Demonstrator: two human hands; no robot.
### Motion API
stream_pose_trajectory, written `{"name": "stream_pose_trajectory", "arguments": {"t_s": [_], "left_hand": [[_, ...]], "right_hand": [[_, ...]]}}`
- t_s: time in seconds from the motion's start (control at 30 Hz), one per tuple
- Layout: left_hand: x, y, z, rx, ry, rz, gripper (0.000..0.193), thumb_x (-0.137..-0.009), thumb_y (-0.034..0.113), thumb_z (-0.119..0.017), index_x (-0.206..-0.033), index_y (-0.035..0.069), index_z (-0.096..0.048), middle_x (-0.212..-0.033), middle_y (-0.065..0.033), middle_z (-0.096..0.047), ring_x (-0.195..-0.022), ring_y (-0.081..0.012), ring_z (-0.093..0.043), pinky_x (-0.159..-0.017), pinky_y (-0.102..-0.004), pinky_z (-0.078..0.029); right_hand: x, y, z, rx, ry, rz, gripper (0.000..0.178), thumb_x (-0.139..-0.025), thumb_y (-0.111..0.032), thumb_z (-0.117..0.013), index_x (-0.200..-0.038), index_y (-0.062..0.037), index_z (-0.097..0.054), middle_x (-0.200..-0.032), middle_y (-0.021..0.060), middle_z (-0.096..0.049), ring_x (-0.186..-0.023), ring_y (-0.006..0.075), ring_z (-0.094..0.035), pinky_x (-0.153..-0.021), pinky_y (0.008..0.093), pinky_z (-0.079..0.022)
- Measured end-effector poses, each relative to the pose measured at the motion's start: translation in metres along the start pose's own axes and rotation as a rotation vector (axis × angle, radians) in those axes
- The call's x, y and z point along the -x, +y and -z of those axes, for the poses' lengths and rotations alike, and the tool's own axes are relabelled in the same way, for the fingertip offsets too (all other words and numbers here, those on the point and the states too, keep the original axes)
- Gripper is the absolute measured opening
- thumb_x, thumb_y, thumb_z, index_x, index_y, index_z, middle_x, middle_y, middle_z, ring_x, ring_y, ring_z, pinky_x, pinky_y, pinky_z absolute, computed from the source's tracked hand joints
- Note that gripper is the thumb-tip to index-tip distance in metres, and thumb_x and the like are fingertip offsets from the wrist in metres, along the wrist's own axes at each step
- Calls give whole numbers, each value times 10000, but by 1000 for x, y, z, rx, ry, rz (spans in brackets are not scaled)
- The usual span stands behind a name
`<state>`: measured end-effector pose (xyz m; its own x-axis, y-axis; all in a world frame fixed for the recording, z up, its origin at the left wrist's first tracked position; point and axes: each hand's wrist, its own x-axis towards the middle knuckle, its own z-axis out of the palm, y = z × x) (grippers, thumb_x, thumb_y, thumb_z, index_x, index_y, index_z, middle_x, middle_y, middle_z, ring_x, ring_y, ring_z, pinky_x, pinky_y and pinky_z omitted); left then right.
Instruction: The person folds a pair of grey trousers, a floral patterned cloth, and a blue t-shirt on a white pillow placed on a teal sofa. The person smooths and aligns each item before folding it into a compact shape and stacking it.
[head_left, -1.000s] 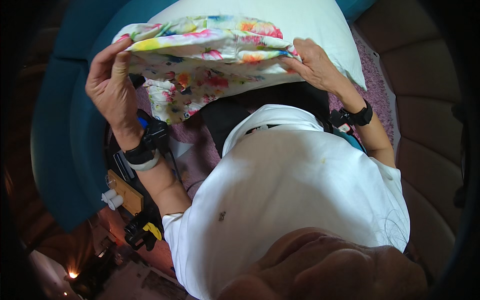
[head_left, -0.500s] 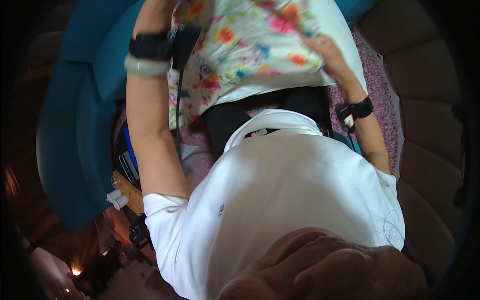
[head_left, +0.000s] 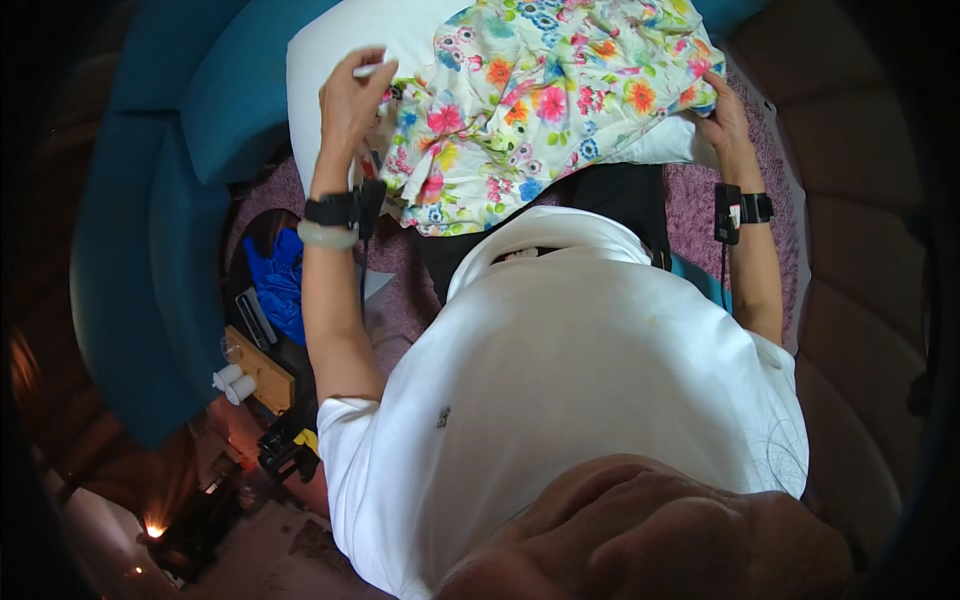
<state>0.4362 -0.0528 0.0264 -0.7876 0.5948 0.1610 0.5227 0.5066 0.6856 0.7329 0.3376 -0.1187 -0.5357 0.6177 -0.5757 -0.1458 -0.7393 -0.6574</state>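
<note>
A crumpled white cloth with a bright flower print (head_left: 520, 110) lies over a white padded surface (head_left: 320, 50) in front of me. My right hand (head_left: 728, 120) is closed on the cloth's right edge, its fingers partly hidden by it. At the cloth's left side is my left hand (head_left: 348, 105), fingers curled together. A small white piece pokes out between its thumb and forefinger; whether it belongs to the cloth cannot be made out. Each wrist wears a black strap with a small box, and a pale bangle (head_left: 327, 236) circles the left one.
Teal sofa seats (head_left: 215, 110) curve round the left, and a brown padded panel (head_left: 850, 170) runs along the right. A dark table at left bears a blue bag (head_left: 277, 285), a wooden tray (head_left: 265, 375) and white cups (head_left: 240, 388). Purple carpet (head_left: 690, 205) covers the floor.
The cloth has come down and spread over the white surface. My left hand has moved down and lies beside the cloth; my right hand has shifted to the right along with the cloth's edge.
</note>
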Motion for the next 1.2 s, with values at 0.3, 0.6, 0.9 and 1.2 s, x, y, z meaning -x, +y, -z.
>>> {"name": "stream_pose_trajectory", "arguments": {"t_s": [0.3,0.6,0.9,1.2], "left_hand": [[119,0,-32,-124,77,-179,339,-714,273,-872,-875,56,-668,-776,-68,-590,-677,-210,-580,-611,-331,-480],[151,-2,-45,-620,106,-201,215,-809,106,-639,-1014,44,-630,-869,-131,-610,-890,-308,-595,-746,-445,-424],[183,53,-22,207,-124,-42,238,-842,71,-699,-1049,21,-592,-887,-131,-683,-773,-222,-682,-688,-328,-529],[185,51,-28,371,-182,-6,278,-846,1,-737,-1079,9,-586,-844,-25,-644,-777,-84,-614,-692,-248,-513]], "right_hand": [[18,-2,-30,909,291,1043,635,-794,-401,-810,-1195,27,-569,-1084,192,-681,-963,304,-662,-857,404,-511],[136,103,-158,1245,-1019,1424,443,-782,-59,-725,-1207,-66,-599,-1186,118,-616,-1097,322,-572,-924,430,-456],[185,127,-186,1101,-1365,480,564,-817,-146,-748,-1336,-101,-533,-1142,113,-669,-1086,259,-635,-893,375,-500],[182,97,-164,1206,-1247,251,154,-888,-157,-695,-987,-40,-678,-824,58,-648,-729,122,-554,-672,276,-447]]}}
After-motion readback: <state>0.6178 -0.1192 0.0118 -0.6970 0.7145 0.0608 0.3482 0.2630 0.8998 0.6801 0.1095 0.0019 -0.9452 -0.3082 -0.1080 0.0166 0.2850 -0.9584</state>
